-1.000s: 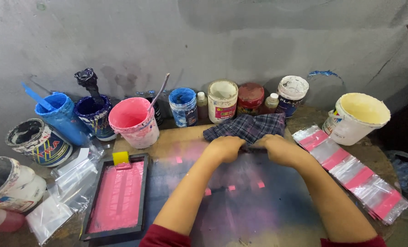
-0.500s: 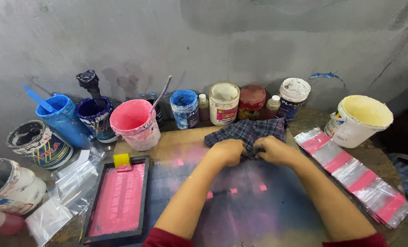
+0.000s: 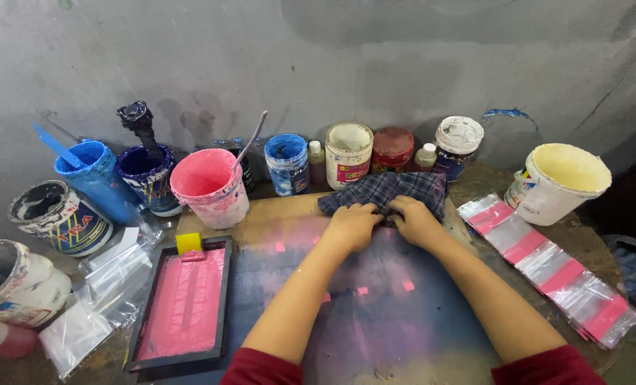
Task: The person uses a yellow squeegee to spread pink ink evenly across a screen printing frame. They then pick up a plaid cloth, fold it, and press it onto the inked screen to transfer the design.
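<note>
Far left: paint buckets (image 3: 60,217) crowded against the wall, clear bags (image 3: 107,285) spilling beside a pink-inked screen frame (image 3: 184,305) laid flat, yellow block at its top edge. Pink tub (image 3: 209,187) just behind, stick leaning in it (handy to the frame, probably). Centre now: left hand (image 3: 351,225) curled, fingers gripping the checked cloth (image 3: 385,191) at the board's far edge. Right hand (image 3: 415,221) clenched on that cloth too, knuckles nearly meeting, forearms converging. Right: pink-striped bags (image 3: 553,271) fanned in a row beside a cream bucket (image 3: 556,182).
</note>
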